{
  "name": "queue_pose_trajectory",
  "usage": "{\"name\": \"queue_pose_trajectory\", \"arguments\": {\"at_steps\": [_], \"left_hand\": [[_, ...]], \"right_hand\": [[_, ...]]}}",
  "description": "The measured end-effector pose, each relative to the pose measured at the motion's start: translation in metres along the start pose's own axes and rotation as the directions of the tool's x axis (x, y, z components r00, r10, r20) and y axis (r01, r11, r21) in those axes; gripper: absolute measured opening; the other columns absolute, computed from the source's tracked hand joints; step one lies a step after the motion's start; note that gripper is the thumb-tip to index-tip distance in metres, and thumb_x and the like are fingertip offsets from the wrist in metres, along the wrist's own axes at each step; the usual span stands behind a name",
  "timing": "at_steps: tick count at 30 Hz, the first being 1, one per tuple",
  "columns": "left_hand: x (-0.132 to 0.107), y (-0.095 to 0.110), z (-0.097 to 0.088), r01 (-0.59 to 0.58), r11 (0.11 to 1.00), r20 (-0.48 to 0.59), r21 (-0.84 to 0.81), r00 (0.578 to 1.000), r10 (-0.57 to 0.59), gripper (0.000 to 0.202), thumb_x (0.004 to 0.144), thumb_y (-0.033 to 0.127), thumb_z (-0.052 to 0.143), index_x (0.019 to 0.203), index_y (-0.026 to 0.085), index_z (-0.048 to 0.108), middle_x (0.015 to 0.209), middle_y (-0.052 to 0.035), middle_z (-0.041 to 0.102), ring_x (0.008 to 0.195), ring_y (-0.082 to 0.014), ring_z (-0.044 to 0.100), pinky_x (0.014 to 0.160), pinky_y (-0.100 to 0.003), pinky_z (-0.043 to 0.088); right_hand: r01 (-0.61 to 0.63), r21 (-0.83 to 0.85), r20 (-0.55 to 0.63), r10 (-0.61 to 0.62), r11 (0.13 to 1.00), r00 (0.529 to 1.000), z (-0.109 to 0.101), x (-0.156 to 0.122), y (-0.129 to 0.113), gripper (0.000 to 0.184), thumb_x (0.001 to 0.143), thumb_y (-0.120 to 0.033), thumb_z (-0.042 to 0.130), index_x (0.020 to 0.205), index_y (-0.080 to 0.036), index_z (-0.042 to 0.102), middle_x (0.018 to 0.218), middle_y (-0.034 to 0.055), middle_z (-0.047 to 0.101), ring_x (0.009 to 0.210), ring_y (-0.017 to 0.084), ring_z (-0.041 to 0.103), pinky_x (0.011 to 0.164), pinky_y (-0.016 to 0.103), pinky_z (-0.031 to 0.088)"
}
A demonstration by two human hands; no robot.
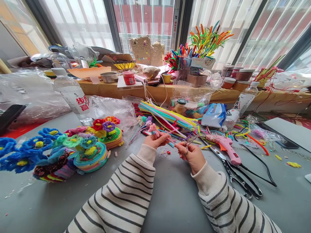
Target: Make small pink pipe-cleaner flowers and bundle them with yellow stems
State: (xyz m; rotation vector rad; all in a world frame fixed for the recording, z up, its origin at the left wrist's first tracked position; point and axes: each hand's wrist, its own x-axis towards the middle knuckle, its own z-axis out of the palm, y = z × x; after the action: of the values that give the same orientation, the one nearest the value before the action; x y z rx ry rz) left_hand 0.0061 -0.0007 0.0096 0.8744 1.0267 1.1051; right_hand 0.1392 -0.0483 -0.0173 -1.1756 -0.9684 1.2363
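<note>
My left hand [157, 140] is closed, its thumb and fingers pinching a small pink pipe-cleaner flower [153, 128]. To the right of it, my right hand [191, 153] is closed around small silver scissors [193, 139], whose thin blades point up and away to the right. The two hands are a short gap apart, just above the grey table [170, 194]. Tiny pink and red clippings [167, 152] lie between and below them. Behind the hands is a bundle of long pastel pipe cleaners [167, 115].
Pipe-cleaner flower pots [89, 153] crowd the left side. On the right lie a pink glue gun [225, 147] with a black cord, large black-handled scissors [239, 178] and a blue-white tissue pack [213, 115]. Water bottles [73, 92] stand on both sides; a cluttered ledge [97, 89] runs behind.
</note>
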Motion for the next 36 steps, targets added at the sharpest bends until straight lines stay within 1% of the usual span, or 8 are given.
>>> {"name": "queue_pose_trajectory", "arguments": {"at_steps": [5, 9, 12, 15, 17, 24, 31, 36], "left_hand": [[0.009, 0.005, -0.008, -0.126, 0.988, -0.146, -0.088, 0.983, 0.113, 0.030, 0.050, 0.027, 0.068, 0.074, 0.012, 0.059, 0.067, -0.0031, 0.062, 0.055, -0.0081, 0.056, 0.053, -0.019, 0.044], [0.012, 0.004, -0.017, -0.356, 0.908, -0.262, 0.220, 0.875, 0.407, 0.039, 0.060, 0.034, 0.060, 0.093, 0.013, 0.052, 0.091, -0.0092, 0.060, 0.073, -0.0139, 0.058, 0.061, -0.027, 0.046], [0.006, 0.006, -0.018, -0.677, 0.402, 0.044, 0.616, 0.539, 0.841, 0.032, 0.061, 0.029, 0.060, 0.090, 0.016, 0.055, 0.098, -0.0086, 0.059, 0.089, -0.0165, 0.054, 0.077, -0.031, 0.043], [-0.001, 0.007, -0.016, -0.780, -0.224, 0.605, 0.584, 0.235, 0.761, 0.025, 0.066, 0.022, 0.057, 0.090, 0.024, 0.058, 0.089, 0.0001, 0.064, 0.088, -0.0143, 0.055, 0.087, -0.034, 0.036], [-0.003, 0.006, -0.014, -0.718, -0.404, 0.703, 0.567, 0.166, 0.691, 0.020, 0.068, 0.021, 0.054, 0.087, 0.026, 0.059, 0.084, 0.0033, 0.066, 0.085, -0.0146, 0.056, 0.095, -0.040, 0.025], [0.000, 0.003, -0.016, -0.663, -0.497, 0.756, 0.559, 0.162, 0.634, 0.012, 0.070, 0.020, 0.051, 0.074, 0.021, 0.062, 0.065, 0.0023, 0.065, 0.067, -0.0120, 0.057, 0.079, -0.031, 0.039], [-0.001, 0.000, -0.019, -0.722, -0.388, 0.769, 0.573, 0.310, 0.559, 0.018, 0.071, 0.023, 0.046, 0.069, 0.019, 0.062, 0.062, -0.0037, 0.063, 0.060, -0.0134, 0.055, 0.058, -0.027, 0.043], [0.000, -0.001, -0.018, -0.740, -0.308, 0.694, 0.598, 0.286, 0.661, 0.014, 0.070, 0.020, 0.048, 0.070, 0.018, 0.063, 0.064, -0.0038, 0.064, 0.060, -0.0128, 0.056, 0.058, -0.025, 0.044]], "right_hand": [[0.088, 0.030, -0.153, -0.083, 0.996, 0.985, -0.003, 0.003, 0.003, 0.029, 0.057, -0.038, 0.064, 0.068, -0.013, 0.056, 0.046, -0.0049, 0.044, 0.039, 0.005, 0.039, 0.035, 0.017, 0.027], [0.145, -0.046, -0.176, -0.151, 0.988, 0.973, -0.003, 0.003, 0.002, 0.027, 0.060, -0.038, 0.061, 0.068, -0.013, 0.055, 0.049, -0.0045, 0.043, 0.042, 0.006, 0.038, 0.038, 0.018, 0.029], [0.195, -0.188, -0.131, -0.221, 0.963, 0.966, -0.003, 0.002, 0.002, 0.025, 0.062, -0.038, 0.059, 0.068, -0.014, 0.055, 0.049, -0.0040, 0.042, 0.043, 0.007, 0.037, 0.040, 0.019, 0.029], [0.223, -0.335, -0.102, -0.270, 0.916, 0.957, -0.004, 0.000, 0.002, 0.025, 0.065, -0.038, 0.057, 0.068, -0.014, 0.055, 0.050, -0.0030, 0.043, 0.044, 0.008, 0.037, 0.042, 0.021, 0.030], [0.240, -0.390, -0.093, -0.298, 0.889, 0.950, -0.004, 0.000, 0.001, 0.025, 0.067, -0.039, 0.055, 0.069, -0.014, 0.055, 0.052, -0.0019, 0.045, 0.045, 0.008, 0.038, 0.044, 0.021, 0.031], [0.294, -0.425, -0.032, -0.339, 0.856, 0.940, -0.003, -0.002, -0.001, 0.024, 0.068, -0.037, 0.054, 0.068, -0.013, 0.055, 0.056, -0.0004, 0.048, 0.048, 0.009, 0.040, 0.047, 0.022, 0.033], [0.305, -0.316, -0.070, -0.343, 0.898, 0.937, -0.002, -0.004, -0.004, 0.021, 0.068, -0.035, 0.055, 0.067, -0.014, 0.054, 0.049, -0.0034, 0.043, 0.042, 0.007, 0.038, 0.041, 0.020, 0.030], [0.330, -0.191, -0.141, -0.358, 0.924, 0.923, -0.002, -0.003, -0.005, 0.025, 0.068, -0.039, 0.054, 0.068, -0.014, 0.052, 0.051, -0.0036, 0.043, 0.043, 0.007, 0.038, 0.040, 0.020, 0.031]]}}
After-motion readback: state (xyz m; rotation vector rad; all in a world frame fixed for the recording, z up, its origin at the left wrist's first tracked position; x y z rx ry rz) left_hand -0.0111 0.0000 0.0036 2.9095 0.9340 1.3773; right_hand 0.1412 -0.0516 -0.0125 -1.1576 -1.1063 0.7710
